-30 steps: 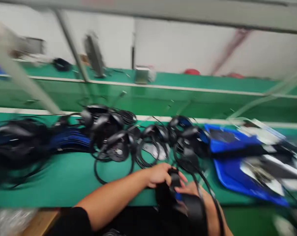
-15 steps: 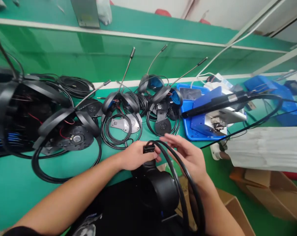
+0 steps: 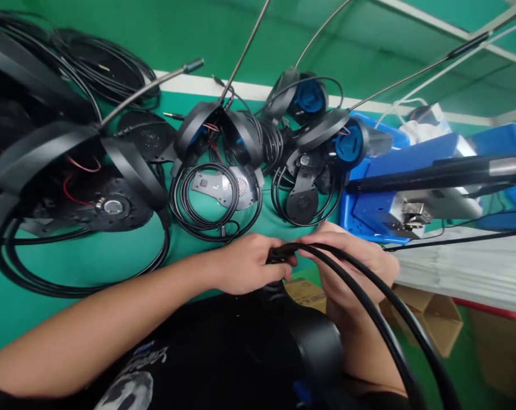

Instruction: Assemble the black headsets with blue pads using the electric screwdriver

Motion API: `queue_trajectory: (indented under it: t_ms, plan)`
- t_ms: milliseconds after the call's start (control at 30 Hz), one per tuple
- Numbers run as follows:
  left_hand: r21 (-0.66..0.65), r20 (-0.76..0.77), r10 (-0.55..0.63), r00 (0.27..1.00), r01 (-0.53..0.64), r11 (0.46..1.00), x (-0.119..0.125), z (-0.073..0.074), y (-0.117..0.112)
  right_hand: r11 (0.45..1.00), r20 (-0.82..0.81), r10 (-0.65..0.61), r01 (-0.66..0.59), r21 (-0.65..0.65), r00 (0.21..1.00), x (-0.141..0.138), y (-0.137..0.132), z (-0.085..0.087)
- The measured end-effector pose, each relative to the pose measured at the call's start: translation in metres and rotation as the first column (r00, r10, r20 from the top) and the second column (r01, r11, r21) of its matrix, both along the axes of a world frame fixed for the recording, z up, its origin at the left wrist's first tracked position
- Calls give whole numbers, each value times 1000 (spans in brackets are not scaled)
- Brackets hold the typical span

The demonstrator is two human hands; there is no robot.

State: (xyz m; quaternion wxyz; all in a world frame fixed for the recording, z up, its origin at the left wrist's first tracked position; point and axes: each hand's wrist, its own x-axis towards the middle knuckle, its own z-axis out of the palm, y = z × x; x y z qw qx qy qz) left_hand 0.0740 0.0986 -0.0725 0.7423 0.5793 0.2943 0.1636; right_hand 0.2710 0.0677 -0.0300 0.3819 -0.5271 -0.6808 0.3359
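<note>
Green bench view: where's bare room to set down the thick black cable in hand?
Bare green bench top lies between the coiled black cable and the left hand. A second patch sits inside the thick cable loop, below the round headset base plate. It is crowded along the row of headsets and at the blue tray, beyond the right hand.

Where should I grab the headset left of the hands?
Take the black headband of the headset from above. It arches up off the table, so fingers can wrap around it, away from the thin microphone boom.
</note>
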Motion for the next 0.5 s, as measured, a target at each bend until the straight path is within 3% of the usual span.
queue_trajectory:
  t_ms: [133,267,500]
  plan:
    - [40,-24,-11,1000,12,999,0,-5,1,998,155,65,-65,-1,986,0,6,12]
    - [78,15,-29,999,27,997,-1,-8,2,983,196,176,-162,-86,965,2,11,16]
    - [66,-33,-19,999,21,998,1,-8,1,996,234,-49,28,90,971,-3,1,3]
